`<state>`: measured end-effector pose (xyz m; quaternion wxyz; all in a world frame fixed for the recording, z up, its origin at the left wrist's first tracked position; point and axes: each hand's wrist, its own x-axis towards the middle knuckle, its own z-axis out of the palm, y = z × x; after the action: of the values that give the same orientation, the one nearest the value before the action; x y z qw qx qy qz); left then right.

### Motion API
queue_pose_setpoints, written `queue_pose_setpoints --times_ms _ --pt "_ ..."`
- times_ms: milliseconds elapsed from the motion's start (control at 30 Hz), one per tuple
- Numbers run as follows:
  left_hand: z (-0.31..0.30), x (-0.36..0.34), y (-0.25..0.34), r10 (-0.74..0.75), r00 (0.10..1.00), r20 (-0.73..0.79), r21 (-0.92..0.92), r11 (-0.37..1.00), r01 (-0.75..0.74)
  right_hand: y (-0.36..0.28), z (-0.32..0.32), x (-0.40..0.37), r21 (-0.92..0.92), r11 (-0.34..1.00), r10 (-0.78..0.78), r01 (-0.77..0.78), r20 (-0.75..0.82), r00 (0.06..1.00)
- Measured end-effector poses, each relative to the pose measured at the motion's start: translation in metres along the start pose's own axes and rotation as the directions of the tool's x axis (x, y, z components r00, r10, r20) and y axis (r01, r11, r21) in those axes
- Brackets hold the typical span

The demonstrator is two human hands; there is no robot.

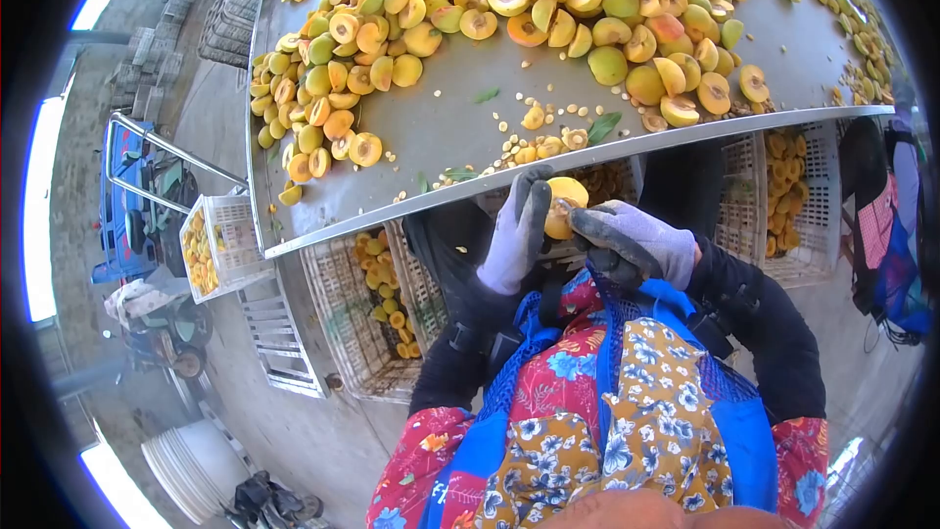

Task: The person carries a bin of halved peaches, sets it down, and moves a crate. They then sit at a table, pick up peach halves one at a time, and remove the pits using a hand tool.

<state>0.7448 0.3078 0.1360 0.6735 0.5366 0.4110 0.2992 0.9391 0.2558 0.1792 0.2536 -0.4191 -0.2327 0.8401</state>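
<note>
Just below the table's near edge, my gloved left hand point(519, 230) grips a cut yellow peach point(568, 190) between thumb and fingers. Its cut flesh and brownish middle face my right side. My right hand point(636, 242), in a grey-palmed glove, is closed with its fingertips at the peach's cut middle. Something small and dark may be in those fingers, but I cannot make it out. Beyond the edge, small peach pieces point(548, 148) and pale pits lie on the metal table point(460, 103).
Many halved and whole peaches point(607, 29) are heaped across the table. Plastic crates with peaches stand under it, one at left point(362, 333) and one at right point(783, 196). A white crate point(220, 240) sits beside the table's left corner. A metal rail point(176, 162) juts out there.
</note>
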Motion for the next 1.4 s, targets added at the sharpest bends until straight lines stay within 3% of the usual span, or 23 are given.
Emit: queue_pose_setpoints --times_ms 33,67,167,300,467,800,900,1000,1100,1200,1233,1267,1300,1333,1367,1400 --pt "0.008 -0.007 -0.002 0.03 0.996 -0.081 -0.107 0.993 -0.039 0.0 -0.001 0.001 0.039 0.999 -0.022 0.022 -0.007 1.0" --pt "0.009 -0.011 -0.014 0.115 0.989 -0.091 0.012 0.993 -0.114 -0.003 -0.001 -0.001 0.094 0.996 0.003 -0.006 0.029 1.0" --pt "0.014 -0.015 -0.023 0.156 0.979 -0.133 0.115 0.983 -0.141 0.001 -0.007 0.001 -0.02 1.0 -0.011 0.013 0.074 0.997" --pt "-0.001 -0.014 0.005 0.201 0.974 0.102 0.331 0.917 -0.224 -0.012 -0.01 -0.008 0.029 0.995 0.093 -0.099 0.175 0.98" --pt "-0.012 -0.003 0.036 0.185 0.912 0.365 0.426 0.838 -0.341 -0.023 -0.017 -0.018 0.159 0.951 0.222 -0.263 0.236 0.946" --pt "-0.012 0.012 0.045 0.177 0.753 0.634 0.471 0.684 -0.558 -0.018 -0.037 -0.022 0.055 0.926 0.344 -0.374 0.286 0.894" --pt "-0.014 0.017 0.045 0.132 0.838 0.53 0.399 0.833 -0.384 -0.029 -0.02 -0.028 0.067 0.963 0.251 -0.261 0.128 0.959" --pt "-0.006 0.018 0.042 0.131 0.901 0.413 0.343 0.895 -0.287 -0.029 -0.022 -0.024 0.147 0.96 0.219 -0.24 0.146 0.965" --pt "-0.004 0.022 0.029 0.13 0.914 0.383 0.286 0.925 -0.251 -0.024 -0.026 -0.019 -0.139 0.98 0.159 -0.145 0.095 0.983" --pt "-0.011 0.031 0.02 0.065 0.873 0.484 0.295 0.927 -0.232 -0.035 -0.016 -0.018 -0.398 0.888 0.222 -0.232 -0.072 0.972" --pt "-0.016 0.034 0.017 0.029 0.849 0.527 0.314 0.922 -0.226 -0.026 -0.019 -0.013 -0.694 0.718 -0.088 0.05 -0.019 0.996" --pt "-0.025 0.04 -0.008 0.089 0.833 0.546 0.36 0.873 -0.33 -0.011 -0.025 -0.005 -0.881 0.382 -0.357 0.279 0.138 0.924" --pt "-0.024 0.037 0.0 0.11 0.848 0.519 0.353 0.875 -0.33 0.001 -0.026 -0.001 -0.914 -0.045 -0.521 0.402 0.365 0.771" --pt "-0.021 0.031 0.014 0.127 0.862 0.492 0.346 0.88 -0.327 -0.009 -0.003 -0.016 -0.984 0.125 -0.435 0.125 0.059 0.898" --pt "-0.021 0.028 0.021 0.144 0.874 0.465 0.337 0.883 -0.325 -0.017 0.006 -0.025 -0.987 0.147 -0.43 0.063 -0.006 0.903" --pt "-0.024 0.034 0.02 -0.074 0.88 0.468 0.189 0.982 -0.017 -0.023 0.013 -0.032 -0.986 0.167 -0.423 0.001 -0.071 0.903"
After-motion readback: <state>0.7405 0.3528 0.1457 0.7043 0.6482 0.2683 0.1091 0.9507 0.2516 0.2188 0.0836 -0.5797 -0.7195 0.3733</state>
